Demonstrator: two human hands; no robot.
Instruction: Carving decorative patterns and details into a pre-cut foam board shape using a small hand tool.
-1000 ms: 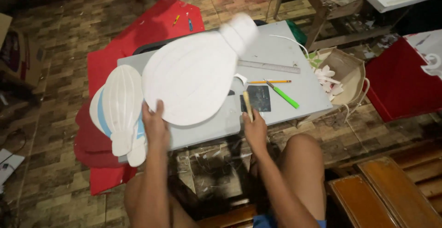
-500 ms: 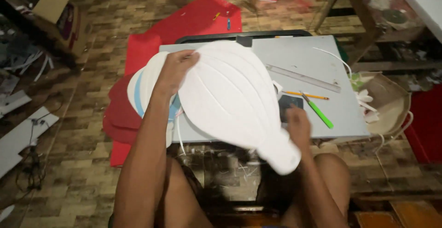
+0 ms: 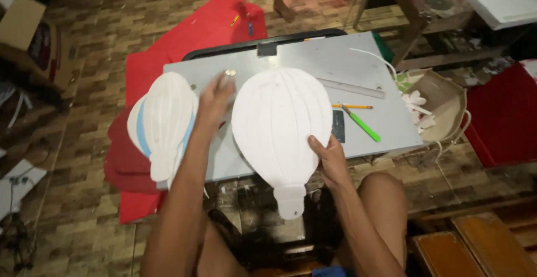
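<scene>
A large white cutout (image 3: 279, 120) shaped like a hot-air balloon, with scored ribs, lies flat on the grey board (image 3: 313, 56), its narrow neck hanging over the near edge toward me. My right hand (image 3: 330, 158) grips its lower right edge, thumb on top. My left hand (image 3: 215, 101) rests on the board just left of that cutout, fingers spread, fingertips close to a small round metal piece (image 3: 230, 73). A stack of similar white cutouts (image 3: 165, 120), one edged in blue, lies to the left of my left hand.
On the board's right part lie a metal ruler (image 3: 351, 87), a pencil (image 3: 352, 106), a green-handled cutter (image 3: 364, 126) and a small dark pad (image 3: 338, 127). A basket (image 3: 447, 106) with white scraps stands to the right. Red sheets (image 3: 207, 28) cover the floor behind and to the left.
The big cutout has been turned and laid flat, its neck now pointing at me. My left hand came off its top and went down to the board beside it.
</scene>
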